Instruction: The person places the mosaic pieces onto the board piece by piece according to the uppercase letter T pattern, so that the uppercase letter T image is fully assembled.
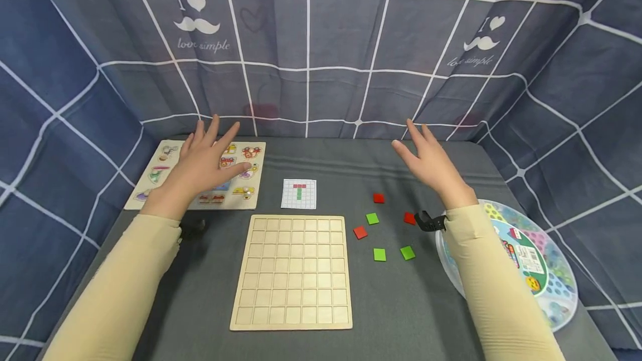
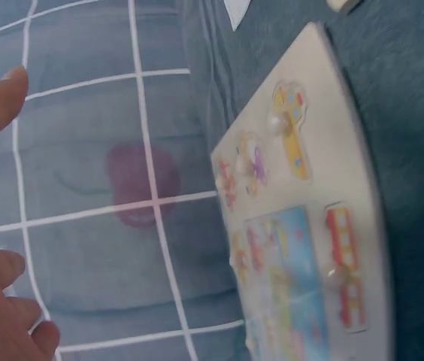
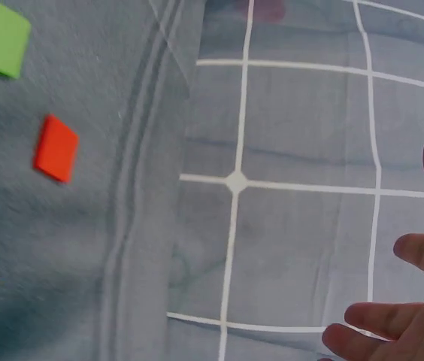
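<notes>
My left hand (image 1: 203, 163) hovers with spread fingers over a wooden peg puzzle board (image 1: 150, 183) at the back left, holding nothing. Over on the right, my right hand (image 1: 430, 165) is raised above the table, its fingers extended and nothing in them. Below and left of it lie loose square tiles, red ones (image 1: 378, 198) and green ones (image 1: 379, 254). A wooden grid board (image 1: 292, 273) lies flat at the front middle. Just behind it sits a small white pattern card (image 1: 298, 194) with a red and green T shape.
A round, colourful packaged board (image 1: 557, 288) lies at the right, partly beneath my right forearm. The grey tabletop (image 1: 401, 305) is bordered at the back and sides by a dark blue checked curtain (image 1: 331, 32).
</notes>
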A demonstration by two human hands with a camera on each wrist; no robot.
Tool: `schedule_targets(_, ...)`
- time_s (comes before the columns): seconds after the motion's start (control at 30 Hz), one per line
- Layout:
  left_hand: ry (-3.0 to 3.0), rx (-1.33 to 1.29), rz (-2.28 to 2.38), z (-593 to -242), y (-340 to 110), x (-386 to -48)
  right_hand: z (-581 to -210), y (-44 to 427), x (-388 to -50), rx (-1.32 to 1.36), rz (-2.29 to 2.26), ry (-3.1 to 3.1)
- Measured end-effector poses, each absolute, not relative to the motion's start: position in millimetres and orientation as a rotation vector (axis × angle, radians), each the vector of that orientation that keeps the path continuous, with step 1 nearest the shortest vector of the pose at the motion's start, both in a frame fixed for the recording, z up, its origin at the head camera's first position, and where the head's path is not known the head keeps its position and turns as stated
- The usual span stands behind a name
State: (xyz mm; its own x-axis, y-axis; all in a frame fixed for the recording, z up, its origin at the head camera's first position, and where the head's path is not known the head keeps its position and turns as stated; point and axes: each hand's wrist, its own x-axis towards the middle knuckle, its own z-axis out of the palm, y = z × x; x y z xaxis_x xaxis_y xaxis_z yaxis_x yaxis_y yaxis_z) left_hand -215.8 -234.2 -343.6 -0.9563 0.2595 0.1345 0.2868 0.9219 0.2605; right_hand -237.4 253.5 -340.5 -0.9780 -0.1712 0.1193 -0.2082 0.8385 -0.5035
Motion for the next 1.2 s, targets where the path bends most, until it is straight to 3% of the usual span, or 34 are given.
schedule_targets(0.8, -2.890, -0.375, -0.968, -418.8, -232.9, -87.6, -422.7, 223.7, -142.3, 0.326, 0.986, -2.817)
schedule_targets(1.2, -2.993, -0.360, -1.072, -449.7, -224.5, -66.7, -441.2, 206.0, -125.0, 0.439, 1.015, -2.746)
